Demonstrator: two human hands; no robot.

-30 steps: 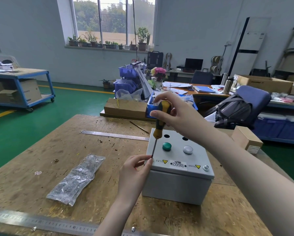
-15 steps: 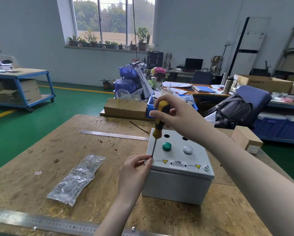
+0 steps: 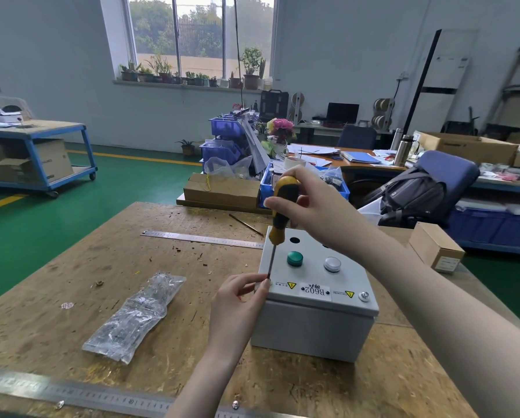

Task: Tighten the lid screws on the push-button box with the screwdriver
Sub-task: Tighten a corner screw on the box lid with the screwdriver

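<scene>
The grey push-button box (image 3: 310, 324) sits on the wooden workbench, with a green button (image 3: 294, 258), a white button (image 3: 332, 263) and a label "B602" on its lid. A screw (image 3: 364, 295) shows at the lid's near right corner. My right hand (image 3: 313, 203) grips the yellow-and-black handle of the screwdriver (image 3: 283, 206), which stands nearly upright with its tip at the lid's near left corner. My left hand (image 3: 237, 300) pinches the shaft tip there and hides that corner's screw.
A clear plastic bag (image 3: 135, 315) of parts lies left of the box. A steel ruler (image 3: 201, 238) lies behind it and a long one (image 3: 81, 393) along the near edge. A small cardboard box (image 3: 436, 247) sits at the right. Loose screws (image 3: 235, 404) rest near the front.
My right hand has shifted its fingers a little on the screwdriver handle, as in turning it. The left hand and the box have stayed put.
</scene>
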